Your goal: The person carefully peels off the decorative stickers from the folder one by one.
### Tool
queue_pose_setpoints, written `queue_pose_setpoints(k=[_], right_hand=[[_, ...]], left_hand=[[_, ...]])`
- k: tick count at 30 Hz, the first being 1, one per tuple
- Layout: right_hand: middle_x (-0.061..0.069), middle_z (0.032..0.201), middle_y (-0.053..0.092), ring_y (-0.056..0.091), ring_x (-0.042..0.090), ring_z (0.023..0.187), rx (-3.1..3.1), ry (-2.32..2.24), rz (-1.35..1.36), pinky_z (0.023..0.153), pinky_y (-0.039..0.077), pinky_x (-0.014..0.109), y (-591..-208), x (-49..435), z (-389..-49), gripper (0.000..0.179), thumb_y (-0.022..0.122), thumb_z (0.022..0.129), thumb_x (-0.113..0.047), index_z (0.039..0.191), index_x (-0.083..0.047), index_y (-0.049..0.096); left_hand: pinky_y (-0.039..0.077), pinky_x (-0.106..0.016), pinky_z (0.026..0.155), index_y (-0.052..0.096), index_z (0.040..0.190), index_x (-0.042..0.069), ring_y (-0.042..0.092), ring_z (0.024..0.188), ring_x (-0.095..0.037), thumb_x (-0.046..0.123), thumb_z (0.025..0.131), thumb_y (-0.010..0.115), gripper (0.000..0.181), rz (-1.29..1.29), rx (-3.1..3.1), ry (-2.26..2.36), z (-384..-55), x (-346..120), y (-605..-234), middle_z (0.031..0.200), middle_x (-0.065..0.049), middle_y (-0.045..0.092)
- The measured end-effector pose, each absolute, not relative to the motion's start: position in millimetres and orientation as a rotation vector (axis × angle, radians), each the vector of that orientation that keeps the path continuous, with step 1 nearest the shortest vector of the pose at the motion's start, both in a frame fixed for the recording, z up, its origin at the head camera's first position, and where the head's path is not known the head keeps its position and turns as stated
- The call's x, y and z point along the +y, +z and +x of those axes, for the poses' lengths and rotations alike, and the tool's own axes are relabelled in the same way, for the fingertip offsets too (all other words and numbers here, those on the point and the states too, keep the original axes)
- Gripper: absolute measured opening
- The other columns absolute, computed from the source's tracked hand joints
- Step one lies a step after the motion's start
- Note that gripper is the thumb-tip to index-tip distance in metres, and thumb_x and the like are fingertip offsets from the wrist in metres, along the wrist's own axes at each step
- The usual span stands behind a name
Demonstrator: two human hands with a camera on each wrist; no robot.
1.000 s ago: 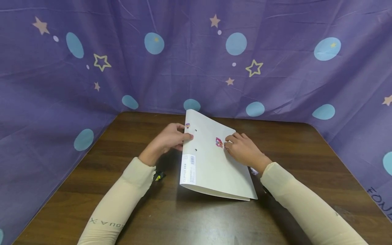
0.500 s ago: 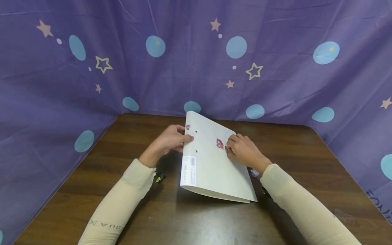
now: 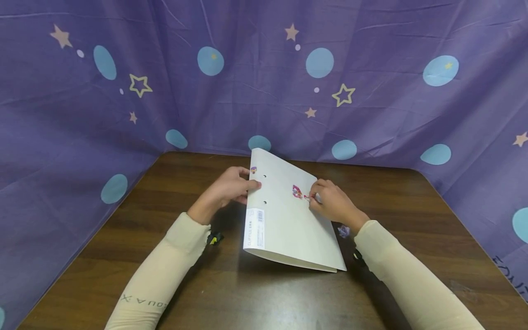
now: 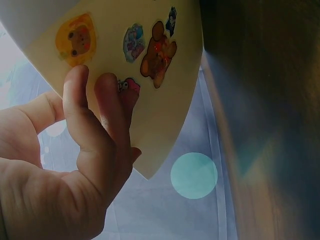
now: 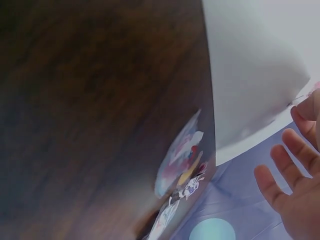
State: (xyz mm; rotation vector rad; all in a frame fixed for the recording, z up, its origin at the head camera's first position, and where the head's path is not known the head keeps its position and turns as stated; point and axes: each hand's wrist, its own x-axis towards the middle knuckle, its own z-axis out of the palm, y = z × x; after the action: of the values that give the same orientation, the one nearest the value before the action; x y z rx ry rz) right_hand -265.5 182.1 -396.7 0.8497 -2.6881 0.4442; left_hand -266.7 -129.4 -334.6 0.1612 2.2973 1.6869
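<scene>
A white clip file folder (image 3: 284, 220) stands tilted on the table, its lower edges slightly apart. My left hand (image 3: 232, 185) grips its spine, thumb on the front and fingers behind. In the left wrist view, those fingers lie against a cover bearing a brown bear sticker (image 4: 159, 55) and a yellow bear-face sticker (image 4: 77, 40). On the front cover is a pink-red sticker (image 3: 297, 191). Just right of it, my right hand (image 3: 334, 201) pinches a small red-and-white sticker (image 3: 306, 197) between thumb and forefinger; its other fingers are spread in the right wrist view.
A black-and-yellow object (image 3: 214, 238) lies on the wooden table (image 3: 198, 279) by the left cuff. A crumpled purplish piece (image 3: 343, 231) and a dark object (image 3: 358, 257) lie near the right wrist. Colourful sticker pieces (image 5: 180, 160) show in the right wrist view. A purple curtain (image 3: 264, 91) hangs behind.
My right hand has drawn slightly right, away from the pink-red sticker, and the small piece at its fingertips now shows. The left hand and folder stay nearly still.
</scene>
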Motion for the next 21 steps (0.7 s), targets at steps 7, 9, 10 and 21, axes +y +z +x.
queue_pose_setpoints(k=[7,9,10,21], right_hand=[[0.012,0.109,0.063,0.057,0.03,0.104,-2.713,0.552,0.816,0.093,0.051,0.047,-399.5,187.9,-267.4,0.006,0.064,0.093,-0.01,0.091,-0.005,0.068],[0.012,0.109,0.063,0.056,0.03,0.104,-2.721,0.567,0.807,0.093,0.051,0.046,-400.9,189.0,-267.7,0.006,0.063,0.093,-0.01,0.091,-0.005,0.067],[0.012,0.109,0.062,0.056,0.029,0.104,-2.725,0.577,0.802,0.093,0.051,0.046,-401.5,189.4,-267.7,0.006,0.063,0.093,-0.01,0.091,-0.005,0.067],[0.014,0.113,0.062,0.056,0.03,0.106,-2.709,0.633,0.758,0.089,0.051,0.044,-404.2,197.7,-265.9,0.006,0.064,0.093,-0.01,0.091,-0.005,0.066]], left_hand=[[0.062,-0.035,0.059,0.047,0.135,-0.008,0.072,0.072,-0.023,0.008,0.095,0.07,0.048,0.163,2.287,1.696,-266.2,-128.7,-334.7,0.102,-0.024,0.07],[0.062,-0.035,0.06,0.047,0.135,-0.007,0.072,0.073,-0.023,0.008,0.095,0.07,0.048,0.163,2.283,1.697,-265.8,-128.5,-334.7,0.102,-0.024,0.071],[0.063,-0.035,0.06,0.047,0.135,-0.008,0.072,0.073,-0.023,0.008,0.095,0.07,0.048,0.168,2.281,1.696,-265.9,-128.5,-334.8,0.102,-0.024,0.071],[0.063,-0.037,0.062,0.048,0.134,-0.007,0.072,0.075,-0.024,0.008,0.094,0.07,0.048,0.154,2.292,1.693,-265.0,-127.6,-333.2,0.105,-0.024,0.069]])
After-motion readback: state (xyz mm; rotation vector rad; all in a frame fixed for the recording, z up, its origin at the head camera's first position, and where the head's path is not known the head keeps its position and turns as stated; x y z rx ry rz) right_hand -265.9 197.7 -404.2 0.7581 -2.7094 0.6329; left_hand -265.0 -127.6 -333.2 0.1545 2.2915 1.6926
